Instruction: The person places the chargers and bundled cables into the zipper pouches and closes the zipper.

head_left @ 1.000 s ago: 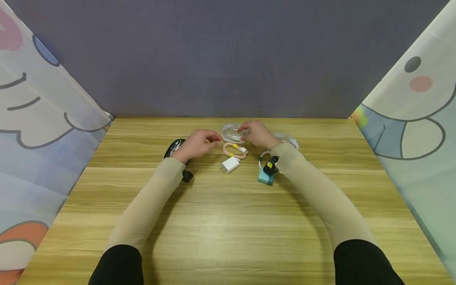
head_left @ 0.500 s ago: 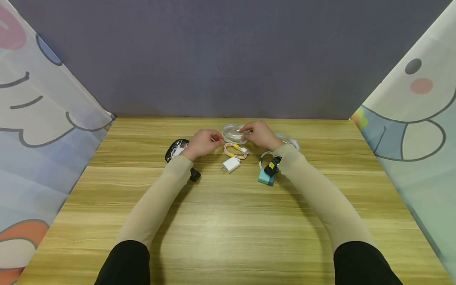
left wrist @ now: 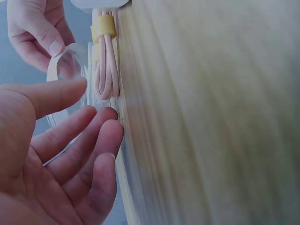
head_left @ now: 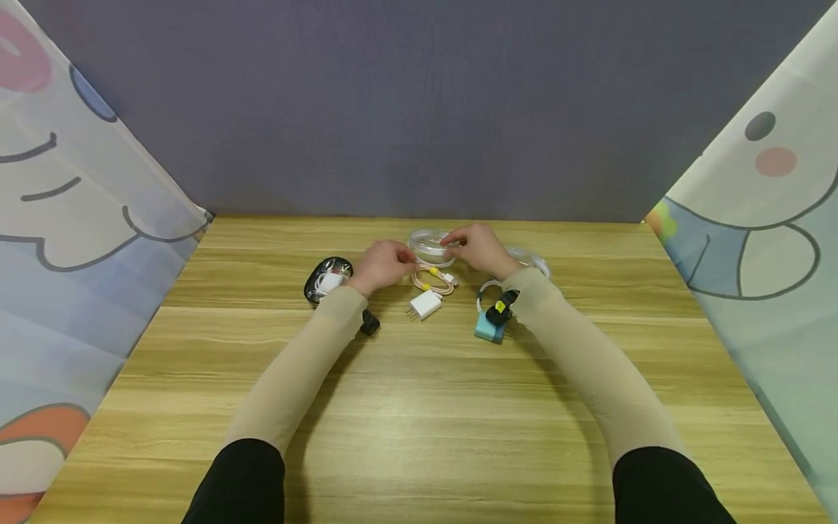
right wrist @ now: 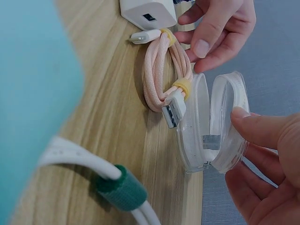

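A round clear zip pouch (right wrist: 190,145) stands gaping at the back of the table; my right hand (head_left: 481,251) pinches one side of its rim between thumb and fingers. In front of it lies a coiled pink cable (right wrist: 157,75) bound with yellow straps. My left hand (head_left: 385,266) hovers at the cable's left end, fingers loosely bent with nothing held; whether a fingertip touches the cable cannot be told. A white charger plug (head_left: 426,304) rests just nearer than the cable.
Left of my left hand sits a black-edged clear pouch (head_left: 319,280) with a white charger and cable. By my right wrist are a blue charger (head_left: 489,327), a white cable with a green strap (right wrist: 122,187), and another clear pouch (head_left: 533,260). A grey panel (head_left: 419,109) stands behind the table.
My left hand has moved right and slightly nearer, reaching the pink cable's left end and uncovering the black-edged pouch. My right hand stays at the clear pouch.
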Tool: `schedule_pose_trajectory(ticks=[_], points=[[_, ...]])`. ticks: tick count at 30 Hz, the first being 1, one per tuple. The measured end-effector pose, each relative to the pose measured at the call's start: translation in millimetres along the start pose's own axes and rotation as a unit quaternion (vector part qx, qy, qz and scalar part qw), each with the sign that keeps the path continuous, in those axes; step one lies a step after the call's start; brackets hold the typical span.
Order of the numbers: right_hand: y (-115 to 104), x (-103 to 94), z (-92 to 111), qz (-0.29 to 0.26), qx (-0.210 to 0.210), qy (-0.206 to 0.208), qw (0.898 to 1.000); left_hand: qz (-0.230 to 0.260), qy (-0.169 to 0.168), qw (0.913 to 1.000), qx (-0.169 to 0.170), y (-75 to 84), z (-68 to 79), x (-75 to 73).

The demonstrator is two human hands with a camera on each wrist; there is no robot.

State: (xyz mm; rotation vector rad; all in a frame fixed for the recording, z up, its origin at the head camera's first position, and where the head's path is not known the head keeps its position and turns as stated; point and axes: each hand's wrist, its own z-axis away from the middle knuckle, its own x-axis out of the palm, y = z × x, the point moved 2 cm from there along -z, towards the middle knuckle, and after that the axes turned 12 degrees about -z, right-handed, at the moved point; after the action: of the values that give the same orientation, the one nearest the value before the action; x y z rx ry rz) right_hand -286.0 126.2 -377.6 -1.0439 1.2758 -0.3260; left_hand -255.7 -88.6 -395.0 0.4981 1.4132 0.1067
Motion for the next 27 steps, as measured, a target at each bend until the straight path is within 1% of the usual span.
schedule_pose_trajectory(ticks=[4,12,23,27], points=[[1.3,0.0,-0.1,-0.010,-0.001,0.007,1.000,0.005,-0.003,1.0000,-0.005,2.5,-1.2,1.7],[3.8,-0.1,-1.3,-0.013,-0.006,0.014,1.000,0.011,-0.008,0.9998,-0.012,6.5,-4.6,5.3],[5.3,-2.8,1.3,-0.023,-0.006,0.016,1.000,0.026,0.014,0.9994,-0.015,3.6,-6.5,8.6],[6.7,-3.8,2.3,-0.024,-0.007,0.017,1.000,0.041,0.012,0.9989,-0.022,2.1,-6.4,9.5]])
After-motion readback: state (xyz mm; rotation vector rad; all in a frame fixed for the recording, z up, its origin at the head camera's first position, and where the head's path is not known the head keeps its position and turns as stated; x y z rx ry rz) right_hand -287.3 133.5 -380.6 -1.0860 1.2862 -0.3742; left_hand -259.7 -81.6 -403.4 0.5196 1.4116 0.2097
